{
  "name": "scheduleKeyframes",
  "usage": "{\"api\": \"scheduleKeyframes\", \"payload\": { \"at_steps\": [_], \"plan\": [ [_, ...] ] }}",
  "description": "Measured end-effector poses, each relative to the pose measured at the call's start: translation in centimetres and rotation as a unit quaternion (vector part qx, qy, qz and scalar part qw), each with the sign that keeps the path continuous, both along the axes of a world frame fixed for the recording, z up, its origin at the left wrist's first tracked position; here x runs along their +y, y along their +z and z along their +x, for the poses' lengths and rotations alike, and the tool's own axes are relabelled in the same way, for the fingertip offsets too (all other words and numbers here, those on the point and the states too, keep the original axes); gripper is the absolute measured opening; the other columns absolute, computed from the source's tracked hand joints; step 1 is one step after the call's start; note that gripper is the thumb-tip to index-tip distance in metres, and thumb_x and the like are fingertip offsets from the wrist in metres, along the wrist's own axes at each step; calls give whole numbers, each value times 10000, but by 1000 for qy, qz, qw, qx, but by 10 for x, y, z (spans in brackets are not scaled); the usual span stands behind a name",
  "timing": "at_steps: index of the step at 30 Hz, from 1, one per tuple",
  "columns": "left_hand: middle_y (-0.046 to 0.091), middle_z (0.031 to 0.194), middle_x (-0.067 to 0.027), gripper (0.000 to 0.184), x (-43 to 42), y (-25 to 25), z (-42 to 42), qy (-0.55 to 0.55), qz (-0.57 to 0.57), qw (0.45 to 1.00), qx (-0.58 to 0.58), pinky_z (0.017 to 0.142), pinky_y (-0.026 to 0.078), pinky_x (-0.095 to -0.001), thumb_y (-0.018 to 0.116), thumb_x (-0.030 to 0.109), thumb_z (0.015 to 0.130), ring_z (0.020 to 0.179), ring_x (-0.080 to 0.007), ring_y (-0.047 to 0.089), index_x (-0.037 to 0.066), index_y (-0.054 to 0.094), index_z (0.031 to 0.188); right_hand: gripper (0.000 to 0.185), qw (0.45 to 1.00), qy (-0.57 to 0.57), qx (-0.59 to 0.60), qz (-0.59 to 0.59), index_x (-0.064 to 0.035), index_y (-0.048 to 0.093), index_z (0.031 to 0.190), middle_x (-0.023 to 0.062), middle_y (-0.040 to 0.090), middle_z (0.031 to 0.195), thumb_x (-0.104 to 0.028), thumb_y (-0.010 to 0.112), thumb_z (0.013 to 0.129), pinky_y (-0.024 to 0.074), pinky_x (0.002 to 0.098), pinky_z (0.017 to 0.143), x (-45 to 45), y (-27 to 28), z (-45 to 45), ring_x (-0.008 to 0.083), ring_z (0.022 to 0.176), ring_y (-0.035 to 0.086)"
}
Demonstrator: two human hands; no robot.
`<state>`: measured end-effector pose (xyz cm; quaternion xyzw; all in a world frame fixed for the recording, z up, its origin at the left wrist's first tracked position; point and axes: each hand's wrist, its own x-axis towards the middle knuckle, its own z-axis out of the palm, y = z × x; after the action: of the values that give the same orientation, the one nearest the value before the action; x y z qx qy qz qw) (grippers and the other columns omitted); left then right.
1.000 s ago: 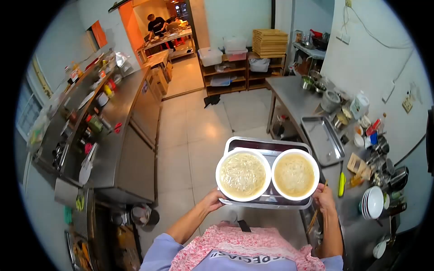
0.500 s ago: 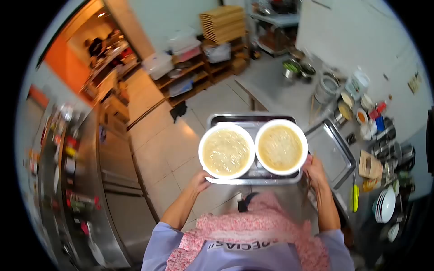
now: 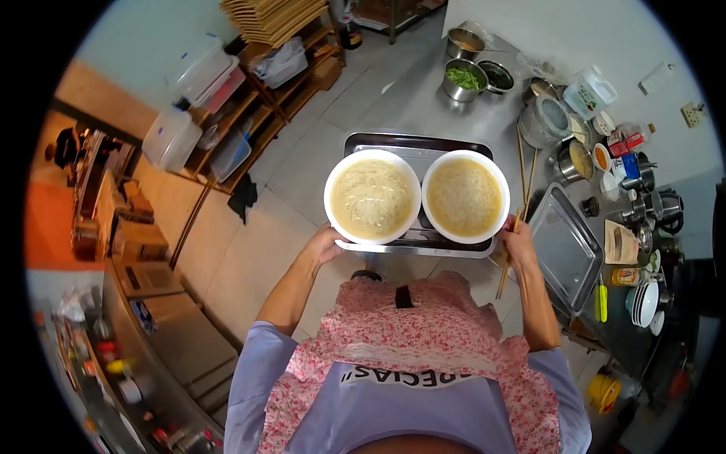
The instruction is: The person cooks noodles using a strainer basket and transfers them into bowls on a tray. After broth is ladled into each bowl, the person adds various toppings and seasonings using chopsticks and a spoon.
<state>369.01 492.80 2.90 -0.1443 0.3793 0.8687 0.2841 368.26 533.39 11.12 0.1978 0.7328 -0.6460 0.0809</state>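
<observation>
A metal tray (image 3: 355, 141) is held level in front of me by its near corners. On it stand two white bowls side by side, both filled with noodles in pale broth: the left bowl (image 3: 374, 198) and the right bowl (image 3: 465, 197). My left hand (image 3: 324, 244) is closed on the tray's near left corner. At the near right corner my right hand (image 3: 517, 236) grips the tray's edge, its fingers partly hidden by the bowl. Long wooden chopsticks (image 3: 502, 284) run past my right hand; whether the fingers also hold them I cannot tell.
To the right, a steel counter (image 3: 412, 106) carries an empty metal tray (image 3: 567, 250), a pot of chopped greens (image 3: 463, 79), a stack of bowls (image 3: 643, 304) and a yellow-green-handled tool (image 3: 600, 303). Shelves with plastic boxes (image 3: 172, 140) stand at back left, steel cabinets (image 3: 189, 340) at left.
My view has turned, so the shelves and doorway have shifted left. Both hands still hold the tray with the two bowls, and the chopsticks by my right hand show more clearly.
</observation>
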Motion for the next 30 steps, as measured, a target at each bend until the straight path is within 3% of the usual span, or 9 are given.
{"api": "scheduleKeyframes", "payload": {
  "at_steps": [5,12,17,23,26,27,30],
  "plan": [
    [544,1129,-179,535,-27,-20,-94,-47,-37,998,-29,873,472,-416,594,-78,694,1004,-281,575,-45,431,1202,211,998,-48,-39,-3,4,606,878,4,578,746,85,554,691,370,214,536,-6,-57,-42,78,619,497],
    [540,1148,-164,565,-33,-53,-168,-105,-17,992,-71,875,479,-415,632,-64,695,1023,-276,568,-27,424,1219,247,988,-124,-90,7,5,592,949,17,587,791,77,564,714,400,237,567,-21,-74,-77,100,650,515],
    [517,1172,-180,585,-28,-52,-188,-121,-85,986,-78,907,451,-413,631,-63,690,1070,-278,537,-57,397,1226,218,986,-126,-106,8,8,597,916,4,587,790,77,567,711,402,235,597,-21,-71,-92,97,667,519],
    [539,1158,-150,583,-15,-43,-207,-148,-91,982,-75,874,478,-395,665,-10,714,1030,-260,565,-26,409,1237,228,986,-128,-105,7,20,599,942,19,611,832,73,558,725,420,235,631,-11,-72,-102,97,719,545],
    [545,1159,-139,548,-7,-29,-212,-132,-99,982,-95,864,494,-390,645,-13,735,1018,-252,576,-14,419,1234,250,989,-127,-81,6,3,611,951,-10,593,734,90,543,726,337,204,467,-12,-74,-104,43,553,464],
    [522,1202,-138,451,-5,-27,-213,-149,-103,981,-72,874,493,-390,585,64,825,1066,-240,549,19,433,1247,245,990,-122,-68,9,1,612,956,-10,593,736,76,554,730,348,207,481,-8,-80,-104,48,562,468],
    [493,1236,-140,430,0,-20,-215,-126,-112,982,-88,883,494,-385,537,102,866,1074,-235,545,19,405,1267,233,994,-86,-67,28,3,614,970,4,601,766,33,576,742,389,225,539,3,-90,-102,72,615,497]
  ]
}}
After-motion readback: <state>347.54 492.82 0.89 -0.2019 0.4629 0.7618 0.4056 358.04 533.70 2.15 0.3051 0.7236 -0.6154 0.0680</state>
